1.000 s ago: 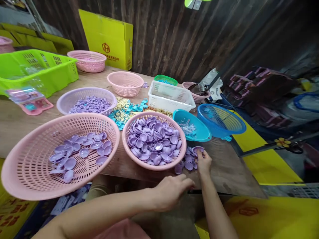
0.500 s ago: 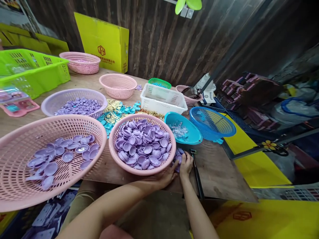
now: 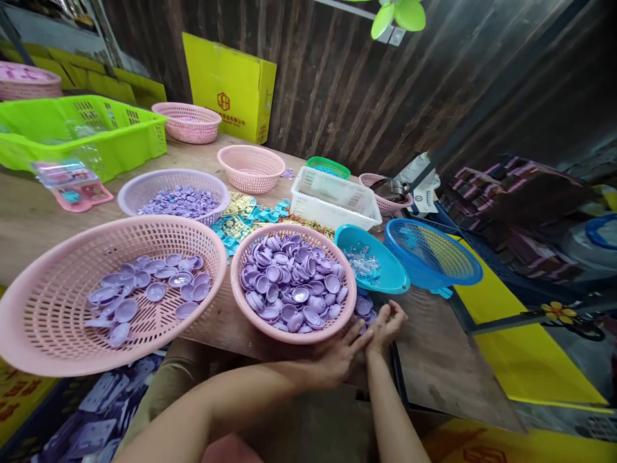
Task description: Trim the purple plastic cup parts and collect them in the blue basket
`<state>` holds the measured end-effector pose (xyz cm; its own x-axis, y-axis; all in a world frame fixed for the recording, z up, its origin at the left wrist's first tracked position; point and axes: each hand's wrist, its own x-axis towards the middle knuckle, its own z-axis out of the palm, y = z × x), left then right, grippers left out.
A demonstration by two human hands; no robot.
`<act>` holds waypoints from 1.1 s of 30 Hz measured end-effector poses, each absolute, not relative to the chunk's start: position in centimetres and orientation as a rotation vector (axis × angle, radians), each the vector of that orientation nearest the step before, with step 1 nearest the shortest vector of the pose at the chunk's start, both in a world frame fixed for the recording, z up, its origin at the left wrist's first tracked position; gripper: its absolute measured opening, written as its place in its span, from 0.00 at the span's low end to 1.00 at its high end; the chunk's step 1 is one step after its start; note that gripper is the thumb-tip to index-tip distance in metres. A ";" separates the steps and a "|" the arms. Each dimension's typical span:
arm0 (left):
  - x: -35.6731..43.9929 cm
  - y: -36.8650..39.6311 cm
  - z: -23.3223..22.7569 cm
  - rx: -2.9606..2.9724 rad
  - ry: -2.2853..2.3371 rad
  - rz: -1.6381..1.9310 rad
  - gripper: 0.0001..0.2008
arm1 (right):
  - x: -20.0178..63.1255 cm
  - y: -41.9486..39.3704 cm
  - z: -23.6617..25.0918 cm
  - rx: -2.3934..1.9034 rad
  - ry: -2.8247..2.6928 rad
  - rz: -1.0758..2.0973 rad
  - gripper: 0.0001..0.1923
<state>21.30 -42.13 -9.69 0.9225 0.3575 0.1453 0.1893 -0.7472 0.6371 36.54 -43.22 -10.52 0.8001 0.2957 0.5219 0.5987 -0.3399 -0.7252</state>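
My left hand (image 3: 341,355) lies low beside the round pink basket (image 3: 293,335), palm down, with its fingers stretched toward a small pile of purple cup-shaped pieces (image 3: 364,310) on the table. Just right of it, my right hand (image 3: 384,329) touches or nearly touches the left fingertips. Its fingers are apart and loosely bent, with nothing seen in them. Many shiny purple cup-shaped pieces (image 3: 296,283) fill the round basket. The larger pink basket (image 3: 43,289) at the left holds a looser scatter of similar pieces.
Behind stand a lilac basket (image 3: 126,193) of small purple parts, loose turquoise and cream parts (image 3: 245,215), and a white basket (image 3: 337,206). A teal bowl (image 3: 385,276) and a blue basket (image 3: 434,283) sit at the right. The wooden table's front edge (image 3: 216,344) runs near my arms.
Both hands have shifted slightly to the right in the picture as the view turned left. The right hand has lifted off the loose purple pieces and moved away from them.
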 end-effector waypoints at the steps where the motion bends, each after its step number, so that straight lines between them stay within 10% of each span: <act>1: 20.5 -42.8 -9.9 2.419 0.369 0.367 0.30 | 35.9 -43.1 -9.3 -1.918 -0.682 -0.397 0.16; 11: 12.5 -40.9 -4.3 2.501 0.529 0.829 0.13 | 28.3 -38.5 -2.7 -1.674 -2.015 0.540 0.09; 17: 11.4 -32.9 -2.6 2.601 1.458 0.344 0.11 | 28.2 -37.2 -3.9 -1.669 -1.956 0.464 0.03; 33: 10.3 -30.9 -2.0 2.660 1.250 0.212 0.15 | 27.5 -37.0 -3.6 -1.937 -2.128 0.352 0.13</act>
<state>10.32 -30.88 -1.98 0.6331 0.7726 0.0469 0.7448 -0.6246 0.2349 27.54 -37.02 -3.62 -0.0909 0.9957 0.0167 0.9372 0.0912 -0.3367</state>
